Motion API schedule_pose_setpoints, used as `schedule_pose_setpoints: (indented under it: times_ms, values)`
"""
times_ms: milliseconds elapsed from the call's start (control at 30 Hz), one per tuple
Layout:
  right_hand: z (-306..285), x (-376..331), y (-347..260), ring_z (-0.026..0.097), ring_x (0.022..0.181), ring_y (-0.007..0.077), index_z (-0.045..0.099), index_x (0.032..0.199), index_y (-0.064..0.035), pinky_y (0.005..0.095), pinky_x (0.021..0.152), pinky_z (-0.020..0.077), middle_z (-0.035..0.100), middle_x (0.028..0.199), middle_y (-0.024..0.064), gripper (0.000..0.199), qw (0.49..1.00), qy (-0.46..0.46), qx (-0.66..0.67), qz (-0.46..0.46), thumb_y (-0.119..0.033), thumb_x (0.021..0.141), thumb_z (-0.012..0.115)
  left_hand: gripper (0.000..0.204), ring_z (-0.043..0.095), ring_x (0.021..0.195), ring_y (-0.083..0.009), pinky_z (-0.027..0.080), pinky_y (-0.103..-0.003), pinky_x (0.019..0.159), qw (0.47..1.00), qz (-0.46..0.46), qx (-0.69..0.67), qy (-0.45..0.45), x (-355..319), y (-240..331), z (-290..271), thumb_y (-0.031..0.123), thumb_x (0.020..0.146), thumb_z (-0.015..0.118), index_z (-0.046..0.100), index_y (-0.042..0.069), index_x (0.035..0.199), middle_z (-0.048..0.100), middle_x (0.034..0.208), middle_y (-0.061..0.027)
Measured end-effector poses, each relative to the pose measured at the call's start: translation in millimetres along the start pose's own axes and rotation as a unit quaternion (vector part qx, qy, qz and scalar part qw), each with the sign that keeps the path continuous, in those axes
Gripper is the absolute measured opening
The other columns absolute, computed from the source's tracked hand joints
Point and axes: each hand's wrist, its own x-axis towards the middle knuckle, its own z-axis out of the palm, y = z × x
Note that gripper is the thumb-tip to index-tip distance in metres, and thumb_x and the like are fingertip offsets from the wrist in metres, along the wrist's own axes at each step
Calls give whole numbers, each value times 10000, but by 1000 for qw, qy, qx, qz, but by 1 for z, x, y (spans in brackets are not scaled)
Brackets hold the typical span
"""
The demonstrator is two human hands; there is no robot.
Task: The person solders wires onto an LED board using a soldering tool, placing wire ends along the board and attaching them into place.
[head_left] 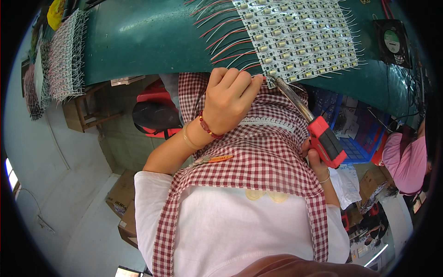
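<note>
A white panel of small circuit boards with yellow LEDs [300, 39] lies on the green work surface, with red, black and white wires [230, 44] along its left side. My left hand [233, 97] is closed at the panel's near left corner. Its fingertips pinch what looks like a thin wire, mostly hidden by the fingers. A soldering iron with a red and black pistol handle [326, 142] is in my right hand [316, 161], which is partly hidden behind the handle. The iron's metal tip points at the panel's near edge, close to my left fingertips.
The green table [147, 37] has a curved near edge. Stacked wired boards [68, 55] stand at far left, and a black fan-like box [392, 44] at far right. A blue crate [364, 122] sits below the table at right, near another person's pink sleeve [401, 159].
</note>
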Motion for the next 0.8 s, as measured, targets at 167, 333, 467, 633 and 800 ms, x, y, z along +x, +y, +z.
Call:
schedule_pose_setpoints:
  times_ms: [167,333,467,633,800]
  values:
    - [0,-4,8,582,621,207,646,781,-40,315,559,449,627,684,48,274,1000,-6,-9,6,-308,835,662,213,486,623,-143,365,-303,645,1000,-1,1,4,1,-1,2,46,680,695,699,56,893,461,673,14]
    - [0,-3,-3,590,616,199,640,781,-24,309,555,451,621,683,55,323,999,19,34,7,-340,841,668,204,483,623,-141,364,-303,647,1000,2,3,7,2,0,2,55,684,701,696,59,887,453,672,13]
    - [-5,-5,-5,552,643,156,600,854,-15,279,584,433,593,740,56,437,998,-25,40,48,-452,854,623,197,485,625,-137,354,-303,654,1000,-1,16,-3,3,1,-1,72,684,711,697,70,881,451,671,17]
    - [-2,-3,1,589,601,177,632,782,-15,288,552,444,606,677,51,370,998,-2,53,19,-378,829,688,193,514,648,-129,338,-302,658,999,-4,33,-4,4,-1,0,68,687,714,700,83,878,485,685,31]
    - [-8,-8,2,592,605,189,639,787,-22,295,545,445,612,673,59,361,996,3,81,33,-378,829,685,204,544,671,-113,323,-302,666,998,24,21,47,3,8,-9,29,680,699,707,97,872,557,722,49]
